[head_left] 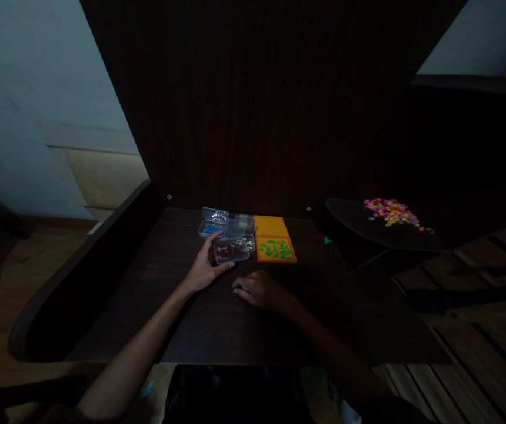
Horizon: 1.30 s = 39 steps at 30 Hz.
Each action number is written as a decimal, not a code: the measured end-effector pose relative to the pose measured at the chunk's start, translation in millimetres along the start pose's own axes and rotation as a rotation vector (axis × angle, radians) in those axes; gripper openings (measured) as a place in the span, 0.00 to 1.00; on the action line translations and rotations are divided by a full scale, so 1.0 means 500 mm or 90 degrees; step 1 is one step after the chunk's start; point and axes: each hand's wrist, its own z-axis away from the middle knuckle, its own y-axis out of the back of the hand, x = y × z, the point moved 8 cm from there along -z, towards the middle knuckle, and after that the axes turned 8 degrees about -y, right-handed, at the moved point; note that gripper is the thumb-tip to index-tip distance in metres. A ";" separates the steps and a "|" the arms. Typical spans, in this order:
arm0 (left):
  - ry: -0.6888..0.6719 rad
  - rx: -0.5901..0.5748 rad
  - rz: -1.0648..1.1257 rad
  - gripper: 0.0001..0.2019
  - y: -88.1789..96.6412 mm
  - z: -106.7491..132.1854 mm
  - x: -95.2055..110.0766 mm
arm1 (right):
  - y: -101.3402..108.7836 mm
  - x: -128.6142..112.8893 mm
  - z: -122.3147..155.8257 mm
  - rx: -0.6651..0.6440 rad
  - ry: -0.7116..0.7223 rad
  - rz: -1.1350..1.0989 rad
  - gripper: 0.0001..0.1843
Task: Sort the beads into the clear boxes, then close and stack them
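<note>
My left hand (203, 266) is wrapped round the left side of a clear plastic box (232, 258), thumb along the near edge and fingers at the far side. Dark reddish small pieces show inside that box. To its right, my right hand (258, 288) rests low over the table with curled fingers; whether anything sits in them is hidden. Just beyond the right hand lies an open yellow box (271, 226) with small green pieces (276, 249) in its near half. Behind the left fingers stands an open clear box with blue pieces (212, 229).
Another clear box with pale pieces (249, 242) stands between the held box and the yellow one. On a dark side surface at right lies a heap of pink, red and yellow pieces (392, 212). A raised side panel (80, 271) bounds the dark table (209, 330) at left.
</note>
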 end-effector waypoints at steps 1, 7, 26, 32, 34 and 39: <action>0.001 0.001 0.000 0.42 0.000 0.000 0.000 | 0.002 0.000 0.001 0.003 0.000 0.004 0.10; 0.008 0.004 0.009 0.42 -0.002 0.002 0.003 | 0.049 0.003 0.004 0.048 0.027 -0.082 0.09; 0.037 -0.137 0.133 0.43 -0.046 0.017 -0.002 | 0.140 0.026 -0.061 -0.023 0.069 -0.104 0.09; 0.054 -0.137 0.161 0.43 -0.046 0.018 -0.012 | 0.139 0.031 -0.065 -0.005 0.068 -0.078 0.11; 0.055 -0.135 0.168 0.43 -0.046 0.017 -0.012 | 0.141 0.028 -0.064 -0.004 0.072 -0.072 0.11; 0.058 -0.134 0.160 0.42 -0.046 0.018 -0.006 | 0.145 0.022 -0.059 -0.010 0.069 -0.065 0.13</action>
